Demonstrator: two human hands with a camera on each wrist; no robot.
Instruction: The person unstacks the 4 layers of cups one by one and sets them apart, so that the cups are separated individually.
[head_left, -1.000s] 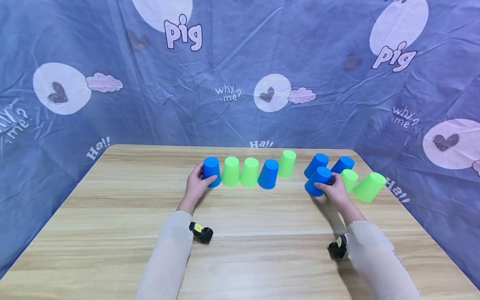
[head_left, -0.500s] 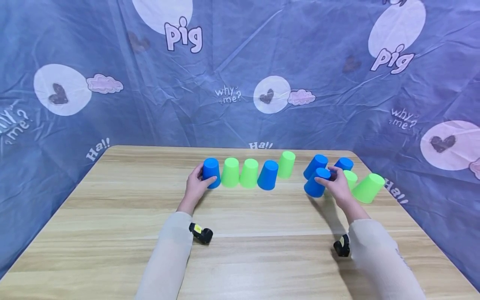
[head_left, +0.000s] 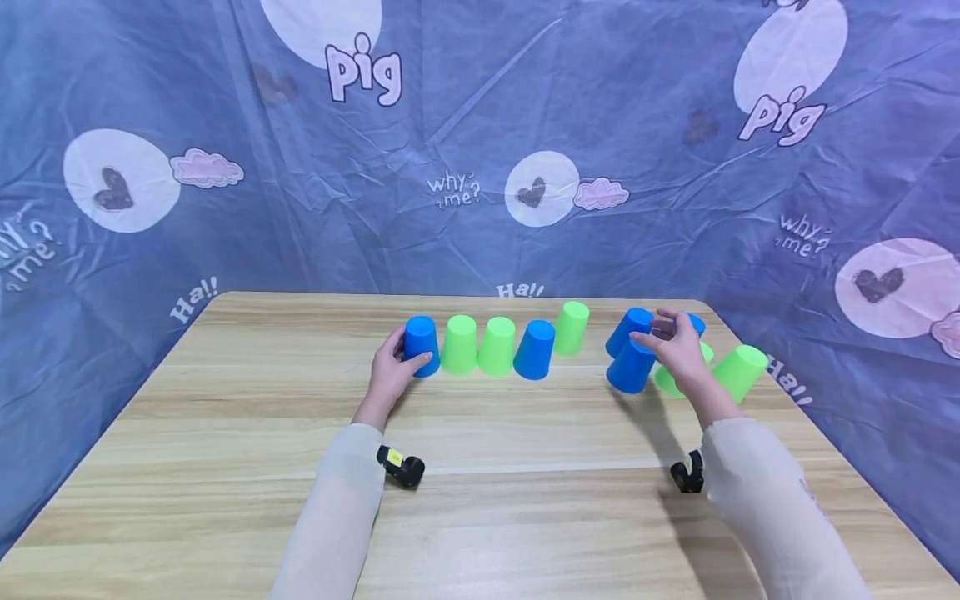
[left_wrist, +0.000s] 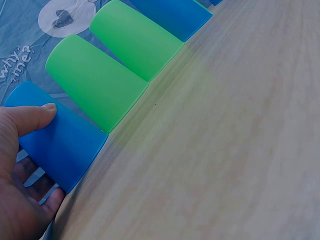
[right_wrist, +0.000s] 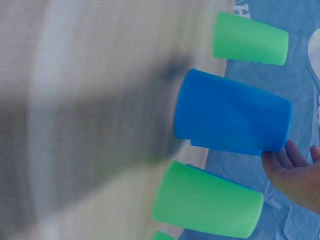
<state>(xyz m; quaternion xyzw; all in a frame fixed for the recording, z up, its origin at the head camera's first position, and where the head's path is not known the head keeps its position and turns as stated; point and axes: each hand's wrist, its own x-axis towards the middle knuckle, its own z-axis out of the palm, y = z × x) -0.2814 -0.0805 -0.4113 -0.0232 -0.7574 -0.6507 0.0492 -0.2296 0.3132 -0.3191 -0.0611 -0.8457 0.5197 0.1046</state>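
The right hand (head_left: 681, 354), fingers loose by the front blue cup (head_left: 628, 370), partly hides the far-right blue cup (head_left: 698, 325). The left hand (head_left: 390, 371) grips the leftmost blue cup (head_left: 422, 340); the table (head_left: 480, 517) carries five blue cups (head_left: 535, 350), five green cups (head_left: 460, 344).

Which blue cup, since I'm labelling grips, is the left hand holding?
The leftmost blue cup, with a green cup just to its right; only it is gripped by the left hand.
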